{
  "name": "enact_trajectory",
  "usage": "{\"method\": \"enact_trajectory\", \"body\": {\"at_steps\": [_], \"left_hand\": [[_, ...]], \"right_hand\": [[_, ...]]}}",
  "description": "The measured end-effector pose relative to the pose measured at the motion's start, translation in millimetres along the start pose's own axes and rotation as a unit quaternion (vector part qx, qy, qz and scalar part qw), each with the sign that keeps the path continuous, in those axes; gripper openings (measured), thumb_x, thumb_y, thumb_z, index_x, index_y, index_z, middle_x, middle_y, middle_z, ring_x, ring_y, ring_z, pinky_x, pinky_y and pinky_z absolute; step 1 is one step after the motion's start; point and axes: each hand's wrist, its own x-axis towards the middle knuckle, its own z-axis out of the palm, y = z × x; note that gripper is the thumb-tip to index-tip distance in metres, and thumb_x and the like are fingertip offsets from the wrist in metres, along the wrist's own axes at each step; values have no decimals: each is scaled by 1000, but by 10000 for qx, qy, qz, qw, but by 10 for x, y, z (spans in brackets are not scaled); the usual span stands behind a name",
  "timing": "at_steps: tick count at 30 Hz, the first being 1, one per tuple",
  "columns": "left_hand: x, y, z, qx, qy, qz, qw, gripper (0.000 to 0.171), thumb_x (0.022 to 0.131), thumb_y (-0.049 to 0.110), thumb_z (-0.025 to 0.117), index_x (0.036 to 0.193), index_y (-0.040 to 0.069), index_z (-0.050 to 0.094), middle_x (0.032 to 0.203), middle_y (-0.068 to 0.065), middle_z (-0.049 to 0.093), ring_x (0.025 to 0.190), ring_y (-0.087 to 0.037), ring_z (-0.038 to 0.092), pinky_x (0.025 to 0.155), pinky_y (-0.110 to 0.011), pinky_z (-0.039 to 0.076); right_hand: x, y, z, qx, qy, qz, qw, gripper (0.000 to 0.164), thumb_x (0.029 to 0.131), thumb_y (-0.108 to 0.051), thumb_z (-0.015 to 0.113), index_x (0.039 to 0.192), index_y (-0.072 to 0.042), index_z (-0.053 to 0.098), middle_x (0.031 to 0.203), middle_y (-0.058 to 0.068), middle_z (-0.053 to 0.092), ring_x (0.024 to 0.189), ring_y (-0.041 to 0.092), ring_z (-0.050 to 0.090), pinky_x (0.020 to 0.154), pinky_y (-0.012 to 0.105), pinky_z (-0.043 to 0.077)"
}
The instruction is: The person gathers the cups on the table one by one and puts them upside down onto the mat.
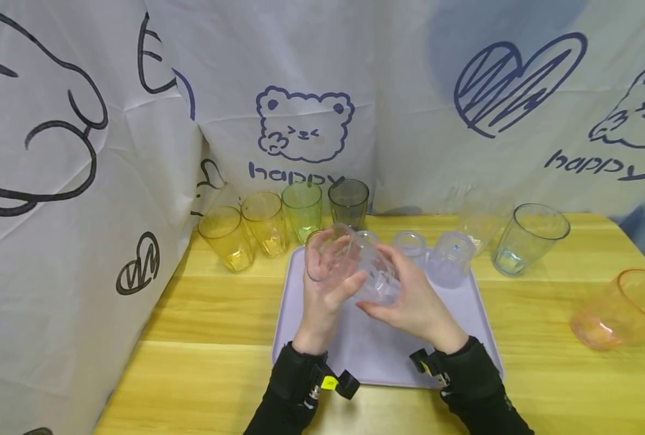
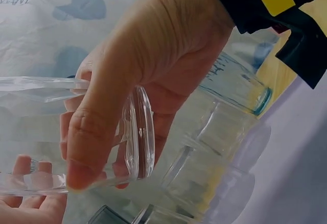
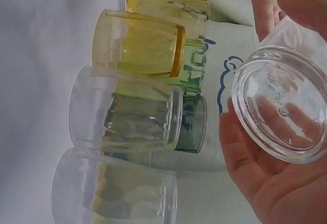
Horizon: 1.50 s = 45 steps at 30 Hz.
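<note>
Both hands hold a clear faceted cup above a pale lilac tray. The cup lies tipped on its side, its rim toward the upper left and its thick base toward the lower right. My left hand grips it near the rim, thumb in front and fingers showing through the wall. My right hand is curled round the base end. The round base faces the right wrist camera. Behind the hands, clear cups stand upside down along the tray's far side, one of them a clear cup at the right.
Behind the tray stand two yellow cups, a green cup and a grey cup. A bluish cup is at the back right, an orange cup at the far right. A printed white curtain hangs behind the wooden table.
</note>
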Motion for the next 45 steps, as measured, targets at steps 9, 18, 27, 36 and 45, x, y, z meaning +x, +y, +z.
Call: {"method": "enact_trajectory", "body": {"at_steps": [9, 18, 27, 36, 45], "left_hand": [[-7, 20, -8, 375, -145, -530, 9978, 101, 72, 50, 87, 148, 14, 32, 153, -16, 44, 141, -30, 49, 118, -43, 42], [9, 53, -76, 890, -293, -822, 9922, 116, 71, 60, 84, 159, 17, 21, 160, -14, 38, 147, -35, 40, 120, -55, 35], [51, 213, -264, 3162, -612, 619, 9447, 114, 75, 47, 87, 160, 16, 18, 164, -10, 31, 151, -32, 34, 123, -57, 30], [53, 388, -242, 5946, -1185, 1831, 7739, 111, 60, 39, 97, 152, 21, 38, 161, -6, 35, 147, -29, 39, 118, -53, 39], [21, 306, -156, 7249, -1646, 1941, 6401, 110, 56, 50, 97, 149, 30, 43, 158, 1, 43, 147, -27, 40, 123, -55, 31]], "right_hand": [[-21, 10, -52, -208, -49, 20, 9998, 82, 70, -20, 91, 139, -6, 50, 120, 10, 68, 99, 20, 65, 81, 35, 56], [-25, 28, -114, -364, -109, -15, 9993, 83, 70, -18, 90, 140, -2, 50, 117, 13, 71, 96, 21, 68, 80, 33, 58], [-57, 23, -245, -1047, -248, 239, 9939, 84, 71, -17, 90, 141, 0, 48, 108, 11, 70, 93, 23, 66, 85, 46, 58], [-80, 37, -371, -1757, -293, 89, 9840, 84, 67, -15, 91, 139, -2, 50, 116, 16, 70, 94, 28, 70, 78, 43, 61], [-87, -4, -382, -2357, -678, 127, 9694, 86, 61, -12, 93, 138, -5, 54, 124, 16, 70, 100, 33, 71, 83, 48, 60]]}}
